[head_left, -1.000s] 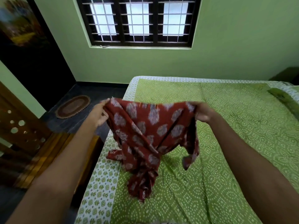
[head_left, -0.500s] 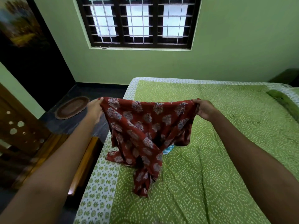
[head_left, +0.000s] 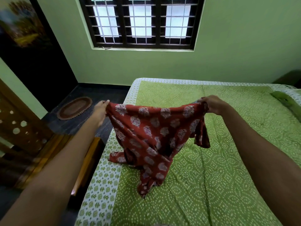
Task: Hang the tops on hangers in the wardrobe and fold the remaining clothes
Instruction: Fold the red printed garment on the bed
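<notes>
A red garment (head_left: 153, 136) printed with pale floral motifs hangs stretched between both hands over the green patterned bed (head_left: 228, 160). My left hand (head_left: 101, 110) pinches its upper left corner, out past the bed's left edge. My right hand (head_left: 211, 105) grips the upper right corner above the bed. The top edge runs nearly straight between the hands. The garment's lower part is bunched and trails onto the bedsheet near the left border. A loose flap dangles below my right hand. No hanger or wardrobe interior is in view.
A barred window (head_left: 141, 22) is set in the green wall behind the bed. An oval brown mat (head_left: 75, 108) lies on the dark floor at left. Wooden furniture (head_left: 24, 136) stands at the left edge, and a dark doorway (head_left: 37, 62) is beyond it.
Both hands have drawn further apart, pulling the garment's top edge straighter. The cloth hangs more spread out than a second ago, and its lower end still rests on the bed.
</notes>
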The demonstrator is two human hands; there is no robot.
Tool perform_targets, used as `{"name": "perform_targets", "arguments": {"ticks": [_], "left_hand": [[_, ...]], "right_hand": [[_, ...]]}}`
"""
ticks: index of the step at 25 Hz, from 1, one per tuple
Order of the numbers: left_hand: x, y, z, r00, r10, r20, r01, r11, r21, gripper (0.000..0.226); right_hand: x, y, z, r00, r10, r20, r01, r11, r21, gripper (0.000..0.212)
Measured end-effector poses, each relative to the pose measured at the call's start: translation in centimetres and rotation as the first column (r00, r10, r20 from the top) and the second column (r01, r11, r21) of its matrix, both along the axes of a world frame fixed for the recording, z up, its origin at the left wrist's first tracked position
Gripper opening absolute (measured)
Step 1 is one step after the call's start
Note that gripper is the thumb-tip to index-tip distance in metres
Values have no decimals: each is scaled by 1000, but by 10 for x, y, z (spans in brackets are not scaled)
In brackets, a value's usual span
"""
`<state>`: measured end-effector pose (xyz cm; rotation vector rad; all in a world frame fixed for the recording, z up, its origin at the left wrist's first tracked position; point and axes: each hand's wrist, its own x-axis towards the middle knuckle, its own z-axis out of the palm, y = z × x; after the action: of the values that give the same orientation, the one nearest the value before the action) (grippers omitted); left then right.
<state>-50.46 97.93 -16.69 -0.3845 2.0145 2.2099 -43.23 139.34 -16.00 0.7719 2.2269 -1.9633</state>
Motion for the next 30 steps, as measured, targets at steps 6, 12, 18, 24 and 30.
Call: {"name": "perform_targets", "arguments": {"ticks": [6,12,18,24,30], "left_hand": [[-13,-7,22,976,-204,-74,215,952,219,26],[-13,-6,3,999,47,10,-48,994,94,20],[-35,-1,42,990,36,-134,-13,985,170,11],[-61,20,106,971,12,-239,61,952,299,7],[-69,34,143,975,13,-223,29,983,183,7]], "right_hand": [[5,2,5,981,54,-184,-116,932,-344,13],[6,-8,-17,990,-120,-75,97,962,-256,24],[-4,-2,37,954,-203,-222,129,942,-309,27],[-22,17,94,924,-243,-294,146,938,-316,31],[-10,26,134,924,-127,-360,75,985,-154,33]]}}
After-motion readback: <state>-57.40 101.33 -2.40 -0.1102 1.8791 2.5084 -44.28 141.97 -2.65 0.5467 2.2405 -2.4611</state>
